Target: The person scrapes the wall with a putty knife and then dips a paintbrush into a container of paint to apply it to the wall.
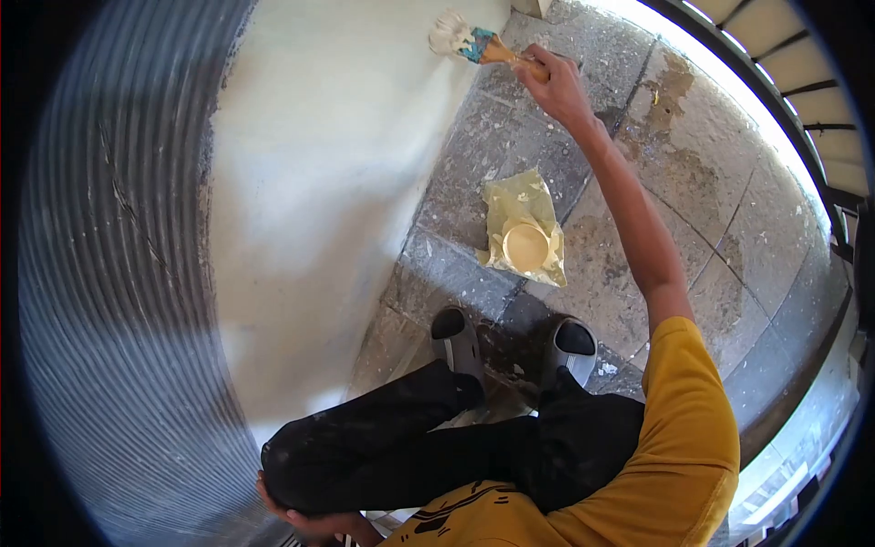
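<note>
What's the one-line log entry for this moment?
right hand: holds brush against wall | left hand: on knee | paint cup: on plastic bag

Worn on the head, looking steeply down through a fisheye lens, close over bent knees [365,447], toward wall [319,137] and stone floor [693,228].

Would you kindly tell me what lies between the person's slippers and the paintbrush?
Between the slippers and the paintbrush, the head view shows a tub of cream paint on a paint-smeared plastic bag, on the stone floor.
</note>
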Available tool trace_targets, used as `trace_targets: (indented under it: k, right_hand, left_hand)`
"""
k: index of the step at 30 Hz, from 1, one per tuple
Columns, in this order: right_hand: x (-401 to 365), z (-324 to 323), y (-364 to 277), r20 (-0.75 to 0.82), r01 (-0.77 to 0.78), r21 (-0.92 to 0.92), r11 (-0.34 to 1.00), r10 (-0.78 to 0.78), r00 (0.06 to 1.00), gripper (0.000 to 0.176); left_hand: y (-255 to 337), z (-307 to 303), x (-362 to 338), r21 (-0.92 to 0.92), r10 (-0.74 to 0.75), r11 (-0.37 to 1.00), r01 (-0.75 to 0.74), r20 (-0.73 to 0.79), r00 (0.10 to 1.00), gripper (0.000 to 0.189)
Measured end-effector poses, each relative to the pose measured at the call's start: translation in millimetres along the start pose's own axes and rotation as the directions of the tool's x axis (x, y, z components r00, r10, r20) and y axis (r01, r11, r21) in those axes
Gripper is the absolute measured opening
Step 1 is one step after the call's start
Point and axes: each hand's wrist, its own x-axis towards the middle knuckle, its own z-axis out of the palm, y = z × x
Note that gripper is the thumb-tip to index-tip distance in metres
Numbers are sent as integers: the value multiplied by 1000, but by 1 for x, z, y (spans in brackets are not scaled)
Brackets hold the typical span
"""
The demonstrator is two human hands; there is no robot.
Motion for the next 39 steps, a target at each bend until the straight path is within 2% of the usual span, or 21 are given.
trace_targets:
  k: [3,7,9,13,14,16,18,19,20,21,22,23,24,25,26,27,30,31,33,36,39]
  right_hand:
    - [-2,-2,10,78,-105,-26,994,106,991,46]
    - [1,-6,20,60,-72,-119,990,80,995,44]
    - [5,-12,20,192,-100,-187,977,136,972,42]
    - [-17,-50,-12,104,-146,-206,968,170,980,39]
    - [-25,-60,-15,52,-148,-171,974,159,986,36]
    - [-35,-78,-34,6,-121,-157,980,123,992,33]
    - [-33,-92,-60,40,-378,175,909,377,925,28]
    - [-29,-92,-66,34,-359,163,919,359,933,28]
    - [-27,-90,-67,-6,-283,179,942,288,958,29]
    - [-23,-88,-68,-45,-206,189,960,218,975,31]
    - [-19,-87,-70,-52,-195,171,966,206,977,31]
    - [-14,-84,-74,-116,-69,123,990,83,990,32]
    - [-11,-82,-79,-164,51,72,996,-39,986,34]
    - [-8,-84,-91,-140,12,0,1000,-12,990,32]
    - [-5,-88,-103,-145,-3,-2,1000,2,989,32]
    - [1,-91,-114,-108,-36,-29,999,33,994,31]
    - [14,-97,-127,-72,-95,-116,989,87,994,29]
    - [18,-94,-117,-83,22,-102,995,-31,996,29]
    - [25,-84,-91,-81,204,-79,976,-210,974,26]
    - [34,-66,-49,60,253,-126,959,-247,967,22]
    - [42,-34,-6,144,286,-22,958,-280,949,17]
  left_hand:
    - [1,2,1,12,-10,1000,10,-2,1000,68]
    - [6,8,0,-22,-19,1000,18,-16,1000,67]
    - [8,9,-1,-40,-28,999,27,-18,999,67]
    - [3,12,-4,0,-6,1000,6,0,1000,68]
    - [2,13,-6,47,24,999,-26,31,999,68]
    - [18,23,-11,-30,-47,998,48,26,999,68]
    - [19,33,-13,-118,-114,986,116,22,993,68]
    - [17,35,-12,-166,-101,978,126,149,984,67]
    - [15,38,-10,-214,-78,967,140,274,959,66]
    - [9,52,-6,-213,14,975,56,313,950,69]
    - [7,65,-1,-329,41,938,109,418,907,67]
    - [10,81,6,-431,87,886,171,516,852,65]
    - [17,107,5,-534,164,833,149,494,854,62]
    - [23,120,9,-464,191,875,138,594,781,62]
    - [25,139,17,-510,324,858,62,631,705,60]
    - [39,152,26,-467,337,882,60,716,611,59]
    - [47,188,23,-470,305,865,176,771,559,58]
    - [48,195,23,-471,359,879,71,752,554,58]
    - [48,201,17,-430,318,901,54,742,590,59]
    - [52,197,6,-285,230,957,-46,659,716,61]
    - [50,175,-6,-91,20,995,31,509,861,64]
